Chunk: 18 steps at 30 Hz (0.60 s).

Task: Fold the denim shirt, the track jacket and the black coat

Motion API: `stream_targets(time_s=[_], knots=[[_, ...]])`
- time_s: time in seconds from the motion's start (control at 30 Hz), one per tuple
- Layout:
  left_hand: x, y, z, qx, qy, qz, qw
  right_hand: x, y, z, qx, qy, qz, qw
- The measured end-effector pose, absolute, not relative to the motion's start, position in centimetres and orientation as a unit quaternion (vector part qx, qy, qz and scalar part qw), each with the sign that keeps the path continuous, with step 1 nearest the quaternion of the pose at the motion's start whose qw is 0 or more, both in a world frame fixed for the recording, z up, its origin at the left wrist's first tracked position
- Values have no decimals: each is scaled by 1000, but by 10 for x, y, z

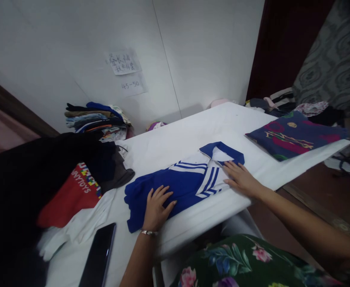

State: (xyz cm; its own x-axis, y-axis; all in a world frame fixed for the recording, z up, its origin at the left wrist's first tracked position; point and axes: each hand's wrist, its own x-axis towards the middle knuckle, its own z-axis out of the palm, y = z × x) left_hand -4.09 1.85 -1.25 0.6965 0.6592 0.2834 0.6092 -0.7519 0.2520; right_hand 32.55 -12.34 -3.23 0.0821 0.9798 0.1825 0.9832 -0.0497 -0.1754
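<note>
A blue and white jacket with striped chevrons and a blue collar lies on the white-covered table. Its sleeves do not show at the sides. My left hand rests on the blue lower part near the hem, fingers spread. At the other end, my right hand lies flat with its fingertips by the collar and the white shoulder. Neither hand grips the cloth.
Left of the jacket are a phone, a red printed garment and a dark heap of clothes. A folded stack stands by the wall. A dark patterned garment lies at the right edge, with more clothes behind.
</note>
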Motion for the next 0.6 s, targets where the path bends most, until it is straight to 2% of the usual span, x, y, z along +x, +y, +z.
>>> stream_targets(time_s=[0.47, 0.6], knots=[[-39, 17, -11, 915, 350, 186, 77, 312, -125, -23, -706, -695, 77, 117], [-40, 17, -11, 915, 353, 180, 80, 308, -118, -13, -701, -693, 83, 143]])
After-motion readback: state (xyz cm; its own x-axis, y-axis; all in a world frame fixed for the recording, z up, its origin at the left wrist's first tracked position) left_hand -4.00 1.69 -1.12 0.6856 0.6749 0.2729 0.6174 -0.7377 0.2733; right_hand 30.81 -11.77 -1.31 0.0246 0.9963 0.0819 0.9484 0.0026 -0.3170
